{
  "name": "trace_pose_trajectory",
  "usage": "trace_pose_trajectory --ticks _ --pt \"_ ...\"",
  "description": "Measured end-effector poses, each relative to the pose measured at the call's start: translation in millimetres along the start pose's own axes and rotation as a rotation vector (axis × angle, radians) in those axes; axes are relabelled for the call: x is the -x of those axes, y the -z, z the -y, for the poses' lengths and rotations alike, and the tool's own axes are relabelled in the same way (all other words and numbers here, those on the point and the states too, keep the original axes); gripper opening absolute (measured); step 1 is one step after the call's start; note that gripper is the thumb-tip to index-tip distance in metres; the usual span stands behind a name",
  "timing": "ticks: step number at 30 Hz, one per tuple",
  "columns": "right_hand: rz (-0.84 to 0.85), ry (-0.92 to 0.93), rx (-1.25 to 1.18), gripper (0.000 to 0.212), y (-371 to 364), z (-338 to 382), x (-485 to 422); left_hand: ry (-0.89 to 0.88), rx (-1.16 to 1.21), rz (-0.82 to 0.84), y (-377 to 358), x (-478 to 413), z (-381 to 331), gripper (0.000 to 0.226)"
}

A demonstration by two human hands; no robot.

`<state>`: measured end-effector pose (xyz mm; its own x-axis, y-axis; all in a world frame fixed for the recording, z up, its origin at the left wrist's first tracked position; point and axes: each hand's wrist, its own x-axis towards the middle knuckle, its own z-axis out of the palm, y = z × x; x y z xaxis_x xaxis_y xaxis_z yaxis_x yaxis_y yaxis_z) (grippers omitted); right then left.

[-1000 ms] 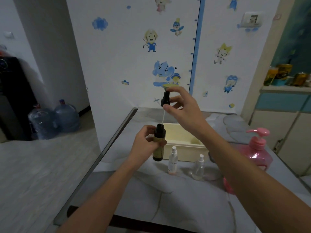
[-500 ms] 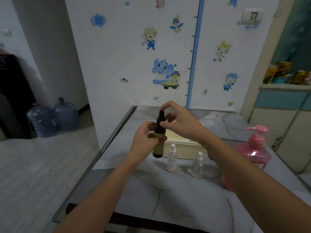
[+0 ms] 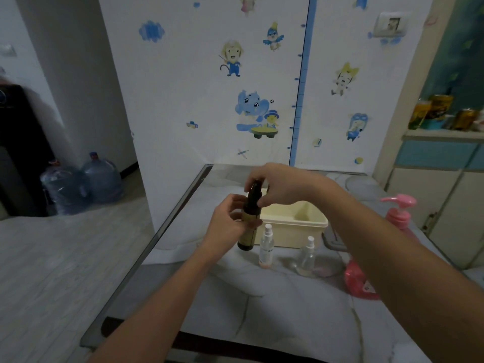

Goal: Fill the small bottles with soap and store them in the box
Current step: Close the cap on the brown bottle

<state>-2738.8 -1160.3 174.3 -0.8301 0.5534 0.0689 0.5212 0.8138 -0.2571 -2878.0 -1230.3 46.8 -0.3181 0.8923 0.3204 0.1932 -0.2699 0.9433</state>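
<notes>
Above the middle of the tabletop [image 3: 262, 310], just on the near side of the box [image 3: 296, 226], the left hand [image 3: 230, 218] is gripping the dark bottle [image 3: 250, 226] round its waist. Its fingers and thumb are curling about the label and holding the bottle, as far as can be judged, clear of the surface. The bottle's long axis is standing close to upright, with its top leaning a little to the right. The spray cap [image 3: 255, 186] is therefore sitting straight above the left hand's grip and directly under the right hand [image 3: 280, 187], which is arching over it from above and pinching it with its fingertips. Whether the cap is fully seated cannot be told, since the fingers are covering the joint. Judging by the pose, the step in hand is screwing it down, a twist about that same upright axis. The open-topped box is lying just behind and to the right of the bottle, nearer the right hand, though the left is carrying the weight. Three small bottles are showing: the dark one in the hands, plus a taller clear bottle [image 3: 266, 246] and a rounder clear bottle [image 3: 307, 254] standing apart just before the box's near wall. There is one box, and one pink pump bottle [image 3: 398, 213] is standing toward the right edge, partly hidden behind the right forearm.
</notes>
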Motion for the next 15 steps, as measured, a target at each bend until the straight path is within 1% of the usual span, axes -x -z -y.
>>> trace_pose_trajectory --ticks 2,3,5,6,10,13,14,15 --pt "-0.031 -0.037 0.066 0.025 -3 3 -4 0.008 -0.014 0.002 -1 0 -2 0.045" --pt "-0.048 -0.075 0.096 0.030 -5 4 -6 0.010 -0.018 0.003 -2 0 -2 0.045" --pt "-0.064 -0.141 0.135 0.047 -6 6 -8 0.007 -0.025 0.006 -3 1 -2 0.043" --pt "-0.048 -0.151 0.127 0.049 -6 5 -7 0.004 -0.025 0.005 -4 1 -2 0.042" --pt "0.078 -0.061 0.036 0.039 4 2 -3 0.011 -0.022 -0.007 -3 1 -4 0.045" --pt "0.049 -0.052 0.057 0.021 5 3 -3 0.022 -0.030 -0.012 -4 1 -6 0.046" --pt "0.031 -0.075 0.088 0.020 4 4 -3 0.028 -0.027 -0.010 -5 1 -7 0.046" --pt "0.010 -0.100 0.124 0.027 3 5 -3 0.033 -0.025 -0.007 -6 2 -8 0.045"
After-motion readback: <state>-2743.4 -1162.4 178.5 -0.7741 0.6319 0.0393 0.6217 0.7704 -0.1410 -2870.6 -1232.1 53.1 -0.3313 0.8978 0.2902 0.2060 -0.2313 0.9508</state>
